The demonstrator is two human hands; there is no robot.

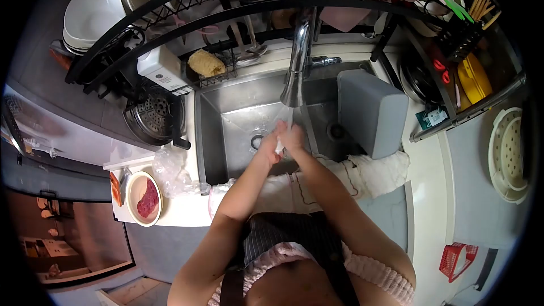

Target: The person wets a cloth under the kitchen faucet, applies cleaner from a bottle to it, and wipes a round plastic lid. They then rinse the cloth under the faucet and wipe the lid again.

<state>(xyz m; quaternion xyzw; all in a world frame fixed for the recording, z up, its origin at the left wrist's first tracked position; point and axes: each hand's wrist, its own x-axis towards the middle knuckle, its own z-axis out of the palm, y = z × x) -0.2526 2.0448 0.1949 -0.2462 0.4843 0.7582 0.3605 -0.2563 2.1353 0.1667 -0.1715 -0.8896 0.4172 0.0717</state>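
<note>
My left hand point(270, 146) and my right hand point(292, 137) meet over the steel sink point(226, 163), under the chrome faucet point(292, 88). A thin stream of water runs down onto them. The left fingers are curled closed, and a small white patch point(279, 146) shows between the two hands; whether it is foam or an object I cannot make out. My right hand lies against the left, its fingers blurred and partly hidden.
A grey box-shaped container point(368, 114) stands in the sink's right side. A rolled white cloth point(362, 177) lies along the front edge. Left on the counter are a bowl point(134, 215) with red meat point(148, 199) and a clear plastic bag point(170, 171). A black dish rack point(226, 8) arches behind the sink.
</note>
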